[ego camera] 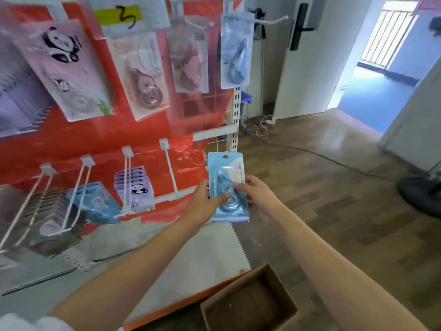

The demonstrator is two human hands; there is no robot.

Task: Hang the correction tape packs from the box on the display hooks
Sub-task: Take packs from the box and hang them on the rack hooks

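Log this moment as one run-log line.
stage: pack in hand, not hung | left hand: grips blue correction tape pack | right hand: grips same pack | nearest hook: bare | box: below

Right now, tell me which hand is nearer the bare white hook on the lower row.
Left. The left hand grips the blue pack just right of the empty hook; the right hand holds the pack's far side, farther away.

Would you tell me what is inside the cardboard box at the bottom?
The cardboard box shows only its bare brown floor; no packs are visible. Its nearest part is cut off by the frame edge.
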